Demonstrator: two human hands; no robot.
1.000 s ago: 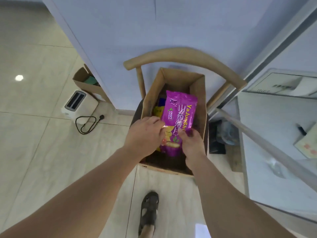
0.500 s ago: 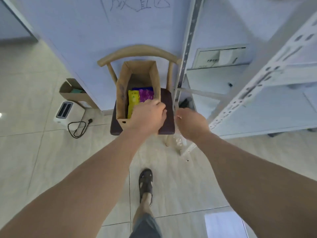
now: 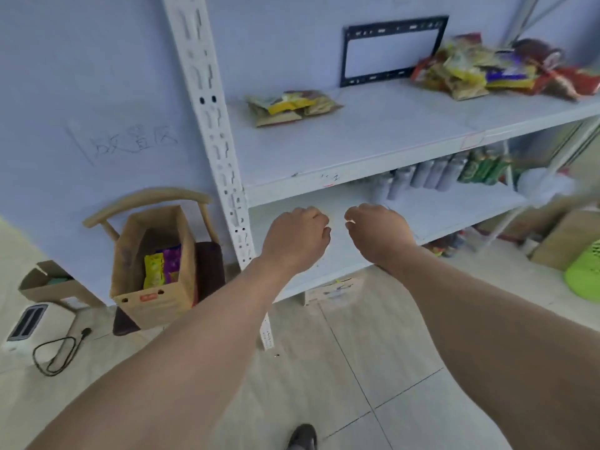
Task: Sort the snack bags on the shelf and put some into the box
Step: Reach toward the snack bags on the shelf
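Both hands lifted from box (image 3: 152, 271) | left hand (image 3: 293, 237), right hand (image 3: 378, 233): loosely curled, empty

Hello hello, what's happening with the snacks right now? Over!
Both hands empty, left hand and right hand loosely curled. Some bags in the box on the chair. Snack bags waiting on the shelf. Nothing in the way.

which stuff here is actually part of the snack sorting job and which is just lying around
Part of the job:
- small pile of snack bags on the upper shelf
- bigger pile of snack bags at its right end
- cardboard box on the chair, with bags in it
- left hand and right hand, both holding nothing

Just lying about:
- toaster on the floor
- black frame
- bottles on the lower shelf
- green basket
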